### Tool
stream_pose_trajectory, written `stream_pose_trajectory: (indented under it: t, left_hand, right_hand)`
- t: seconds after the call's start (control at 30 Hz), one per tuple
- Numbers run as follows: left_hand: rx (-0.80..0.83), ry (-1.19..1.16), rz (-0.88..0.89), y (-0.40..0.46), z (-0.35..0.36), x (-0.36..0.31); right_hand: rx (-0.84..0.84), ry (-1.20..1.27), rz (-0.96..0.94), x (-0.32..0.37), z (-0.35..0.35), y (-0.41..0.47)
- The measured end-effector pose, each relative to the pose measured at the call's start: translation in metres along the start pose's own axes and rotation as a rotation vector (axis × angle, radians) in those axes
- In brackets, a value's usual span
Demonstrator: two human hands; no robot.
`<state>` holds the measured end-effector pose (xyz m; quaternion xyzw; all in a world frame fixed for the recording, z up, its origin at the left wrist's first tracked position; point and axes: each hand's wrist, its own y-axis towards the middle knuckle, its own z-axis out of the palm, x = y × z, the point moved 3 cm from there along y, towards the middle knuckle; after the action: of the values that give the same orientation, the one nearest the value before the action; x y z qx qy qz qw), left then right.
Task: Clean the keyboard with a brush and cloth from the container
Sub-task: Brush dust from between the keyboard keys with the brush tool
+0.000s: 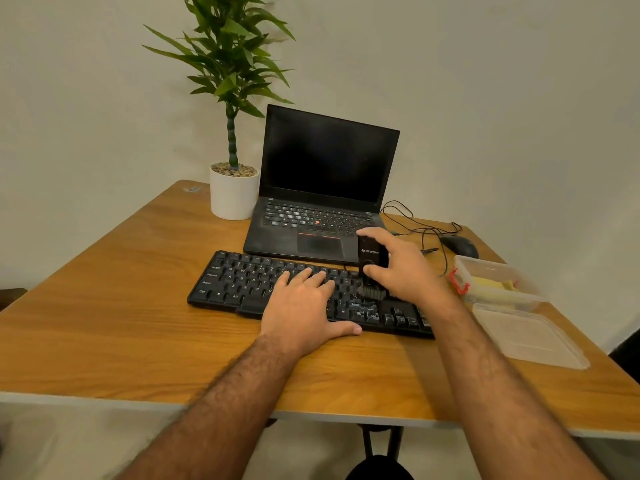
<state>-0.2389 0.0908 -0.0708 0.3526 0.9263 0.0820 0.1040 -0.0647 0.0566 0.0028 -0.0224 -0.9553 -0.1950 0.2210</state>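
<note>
1. Brushing stage: my right hand (401, 268) grips the brush (372, 268) upright, bristles on the keyboard (242, 285).
2. My left hand (304, 303) presses flat, steadying.
3. Next: sweep along the rows; the cloth (491, 284) waits in the container (498, 271).

We see the left hand (304, 306) flat on the black keyboard (242, 282), the right hand (401, 268) gripping an upright black brush (372, 258) with bristles on the keys, and the open container (498, 282) holding a yellow cloth (491, 284) just right, lid (530, 337) beside it.
</note>
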Motion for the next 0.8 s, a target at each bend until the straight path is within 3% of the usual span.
stream_pose_trajectory:
  t: [0.1, 0.17, 0.27, 0.37, 0.43, 0.5, 0.67, 0.8]
  left_hand:
    - [-0.004, 0.006, -0.004, -0.001, -0.001, -0.001]
    - [-0.005, 0.009, 0.000, 0.000, -0.001, -0.001]
    - [-0.004, 0.005, -0.002, 0.000, -0.001, -0.001]
    - [0.007, 0.002, -0.006, 0.000, -0.001, -0.001]
    - [0.007, 0.006, -0.009, 0.000, -0.001, -0.001]
    - [0.008, 0.010, -0.008, 0.000, -0.001, -0.001]
    - [0.001, 0.006, -0.007, 0.001, -0.001, -0.001]
    - [-0.008, 0.012, -0.009, 0.000, 0.000, -0.001]
  right_hand:
    - [-0.114, 0.125, 0.010, 0.007, 0.006, -0.004]
    - [-0.083, 0.233, 0.007, 0.005, 0.016, -0.009]
    - [-0.026, 0.176, 0.038, -0.003, 0.011, -0.008]
    - [-0.190, 0.055, 0.107, -0.010, -0.005, -0.002]
    - [-0.296, 0.201, 0.158, -0.014, -0.004, -0.001]
    - [-0.283, 0.294, 0.171, -0.016, 0.007, -0.004]
    - [-0.072, 0.444, 0.089, -0.016, 0.012, -0.008]
    - [-0.169, 0.316, 0.113, -0.016, 0.011, -0.010]
